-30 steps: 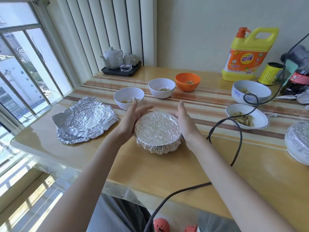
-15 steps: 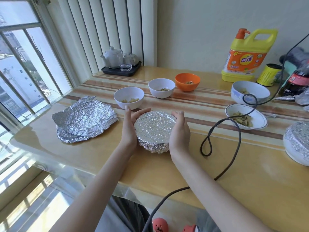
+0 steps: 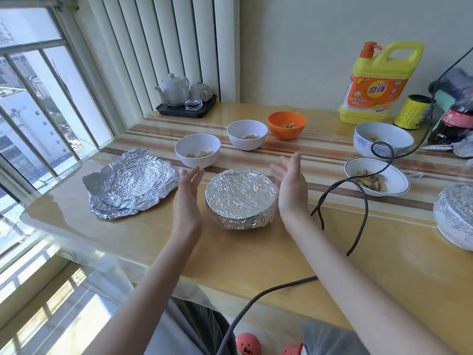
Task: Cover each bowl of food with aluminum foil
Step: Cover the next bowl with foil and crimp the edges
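Foil-covered bowl point(image 3: 241, 198) sits near table point(image 3: 256, 252) front edge; left hand point(image 3: 188, 201) and right hand point(image 3: 290, 188) flank it, fingers straight, spread apart from foil, holding nothing; loose foil sheets point(image 3: 130, 183) lie left; five uncovered bowls of food behind, nearest a white bowl point(image 3: 197, 150); second foil-covered bowl point(image 3: 455, 213) far right.

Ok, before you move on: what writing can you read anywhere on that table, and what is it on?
"奇强": big characters on the orange label of the yellow detergent jug.
Smaller print on that label: too small to read.
Yellow can beside the jug: dark print, too blurred to read.
Dark bottle with a red label at the right edge: blurred, unreadable.
Bowls and foil: no writing seen.
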Action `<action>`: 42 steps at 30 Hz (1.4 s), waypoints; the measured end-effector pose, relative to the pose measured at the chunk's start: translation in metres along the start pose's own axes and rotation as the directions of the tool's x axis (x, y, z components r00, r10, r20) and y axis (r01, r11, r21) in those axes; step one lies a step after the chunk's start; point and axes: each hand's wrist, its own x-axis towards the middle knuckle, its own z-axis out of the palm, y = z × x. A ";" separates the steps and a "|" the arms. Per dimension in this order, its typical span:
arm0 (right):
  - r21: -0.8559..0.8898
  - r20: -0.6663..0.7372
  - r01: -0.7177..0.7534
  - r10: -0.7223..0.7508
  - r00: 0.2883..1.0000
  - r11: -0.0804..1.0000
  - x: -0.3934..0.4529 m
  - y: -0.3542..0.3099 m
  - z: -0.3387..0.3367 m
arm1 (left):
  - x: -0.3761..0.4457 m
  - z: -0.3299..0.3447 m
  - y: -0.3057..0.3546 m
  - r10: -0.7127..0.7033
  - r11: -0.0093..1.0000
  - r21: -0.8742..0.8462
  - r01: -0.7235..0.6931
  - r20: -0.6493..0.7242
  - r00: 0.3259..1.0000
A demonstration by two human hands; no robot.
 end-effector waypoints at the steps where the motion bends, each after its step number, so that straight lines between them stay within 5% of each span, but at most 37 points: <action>1: 0.012 -0.089 0.047 -0.045 0.995 0.999 -0.013 0.000 0.001 | 0.008 -0.002 0.004 0.020 0.999 0.029 -0.022 0.058 0.998; 8: 0.024 -0.163 0.106 -0.101 0.981 0.994 -0.040 0.016 0.029 | 0.030 0.021 0.025 -0.113 0.942 0.333 -0.051 0.454 0.884; 15: 0.033 -0.194 0.070 -0.063 0.979 0.997 -0.036 0.015 0.027 | 0.029 0.021 0.023 -0.152 0.928 0.372 -0.013 0.410 0.899; 22: -0.153 -0.007 -0.062 0.062 0.998 0.986 -0.028 -0.002 0.013 | 0.025 0.014 0.017 -0.125 0.859 0.510 -0.042 0.289 0.949; 26: -0.388 0.095 0.008 0.031 0.995 0.922 -0.014 -0.014 -0.002 | 0.029 0.011 0.026 -0.035 0.821 0.537 -0.193 0.384 0.923; 32: -0.391 0.260 0.188 -0.087 0.962 0.901 -0.005 -0.012 0.011 | 0.031 0.023 0.033 0.023 0.748 0.524 -0.406 0.592 0.805; 42: -0.414 0.263 0.147 -0.036 0.964 0.898 -0.006 -0.015 0.010 | 0.038 0.025 0.026 -0.024 0.773 0.560 -0.298 0.495 0.869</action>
